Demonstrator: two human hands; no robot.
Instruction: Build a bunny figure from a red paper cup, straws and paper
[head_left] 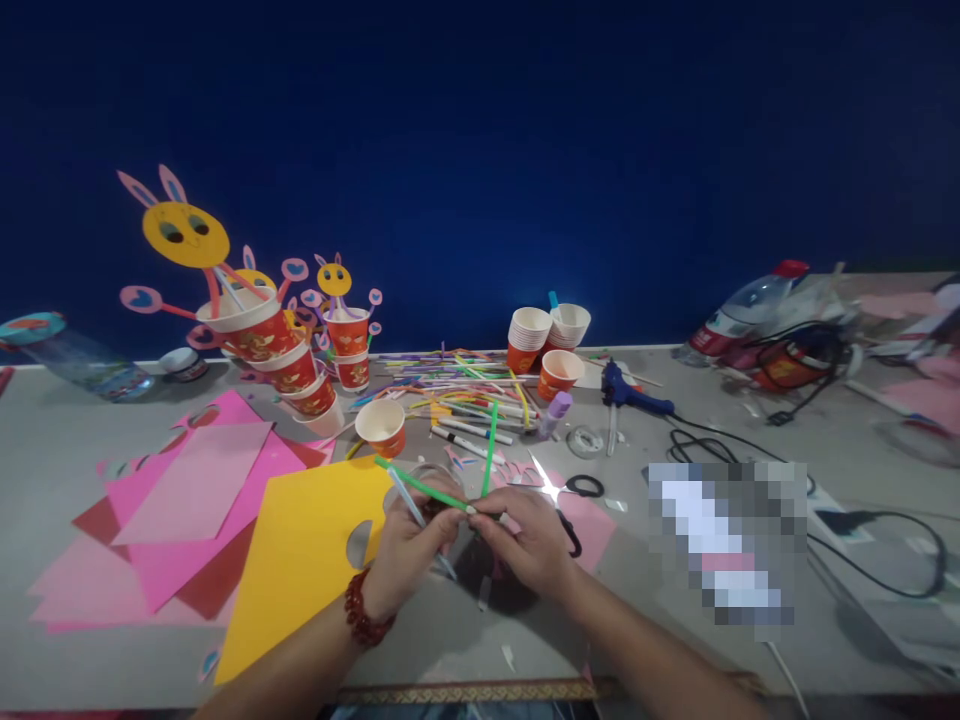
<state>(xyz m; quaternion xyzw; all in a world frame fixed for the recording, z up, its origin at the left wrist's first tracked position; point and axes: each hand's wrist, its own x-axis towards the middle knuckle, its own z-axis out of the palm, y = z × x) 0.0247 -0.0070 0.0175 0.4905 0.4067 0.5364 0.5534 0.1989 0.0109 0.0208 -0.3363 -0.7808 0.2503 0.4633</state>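
Observation:
My left hand (416, 535), with a dark red bead bracelet at the wrist, is closed on a green straw (424, 482) that slants up to the left. A pale, whitish straw (406, 493) also passes through this hand. My right hand (529, 535) pinches at the same spot, where a second green length (491, 445) rises almost upright. Whether the two green lengths are one bent piece or two, I cannot tell. Both sets of fingertips meet around a small whitish tip. Black-handled scissors (584, 486) lie open just beyond my right hand, over pink paper (596, 530).
Yellow card (289, 540) and pink sheets (199, 480) cover the left side. Rabbit-faced paper cup figures (251, 330) stand behind them. Several coloured sticks (450, 370) lie at the back, near stacked cups (529, 335). A blue glue gun (630, 395) and its cable lie right; a bottle (739, 310) leans beyond.

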